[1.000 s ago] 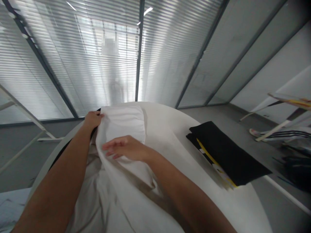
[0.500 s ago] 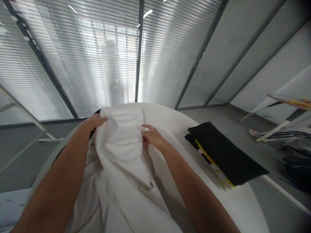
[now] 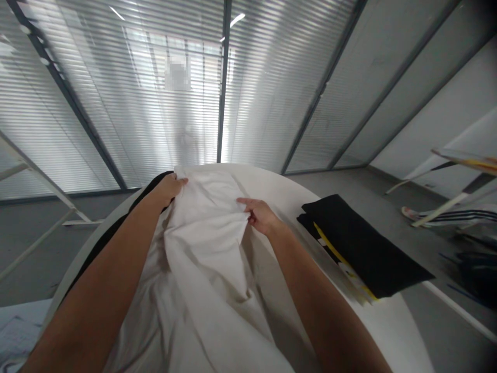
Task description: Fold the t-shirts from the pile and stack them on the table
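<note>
A white garment (image 3: 205,243) lies rumpled across the round white table (image 3: 295,197) in front of me. My left hand (image 3: 167,189) pinches its far left corner near the table's back edge. The fingers of my right hand (image 3: 259,215) are closed on the garment's right edge, a little nearer to me. Between the two hands the cloth is pulled into a raised fold. A dark piece of fabric (image 3: 116,228) shows under my left forearm.
A folded black garment with yellow and white print (image 3: 361,248) lies on the table's right side. Glass walls with blinds stand behind the table. White table legs (image 3: 34,181) are at the left, and more furniture and striped clothing (image 3: 454,215) at the right.
My right hand went from resting flat on the cloth to gripping its right edge. Both hands then shifted slightly right with the cloth, stretching it between them.
</note>
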`<state>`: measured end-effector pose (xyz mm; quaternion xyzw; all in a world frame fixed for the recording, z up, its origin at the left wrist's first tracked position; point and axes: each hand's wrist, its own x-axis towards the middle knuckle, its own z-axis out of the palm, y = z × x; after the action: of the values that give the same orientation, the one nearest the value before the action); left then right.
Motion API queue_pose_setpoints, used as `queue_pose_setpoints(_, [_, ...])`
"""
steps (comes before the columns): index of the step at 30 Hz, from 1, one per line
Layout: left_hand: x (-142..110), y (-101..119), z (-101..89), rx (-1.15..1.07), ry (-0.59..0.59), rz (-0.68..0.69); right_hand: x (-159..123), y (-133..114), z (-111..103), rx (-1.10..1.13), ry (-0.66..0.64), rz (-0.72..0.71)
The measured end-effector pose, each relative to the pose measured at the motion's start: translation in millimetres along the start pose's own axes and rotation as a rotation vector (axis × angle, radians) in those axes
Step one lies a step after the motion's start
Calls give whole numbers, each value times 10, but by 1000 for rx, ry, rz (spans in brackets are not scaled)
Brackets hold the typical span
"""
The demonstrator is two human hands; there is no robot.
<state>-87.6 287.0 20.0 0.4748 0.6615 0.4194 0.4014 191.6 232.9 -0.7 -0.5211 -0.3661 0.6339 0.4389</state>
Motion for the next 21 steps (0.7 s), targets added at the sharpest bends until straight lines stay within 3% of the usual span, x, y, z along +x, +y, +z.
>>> queue_pose_setpoints(7, [-151, 59, 455, -390, -155, 226, 70, -194, -418, 79, 64, -209])
queue_pose_setpoints(9, [-145, -1, 540, -280, -86, 199, 92, -205, -496, 59, 99, -222])
queue_pose_setpoints(12, [-106, -106, 594, -18, 22, 50, 139, -151, -551, -40, 213, -60])
queue_pose_setpoints(14, [-100, -114, 567, 55, 28, -11, 171, -105, -564, -77, 255, 20])
queue_pose_setpoints(18, [-191, 37, 424, 201, -160, -126, 202, -95, -583, -76, 285, 40])
queue_pose_setpoints(21, [-284, 132, 346, 309, -279, -105, 205, -129, -602, -61, 303, 52])
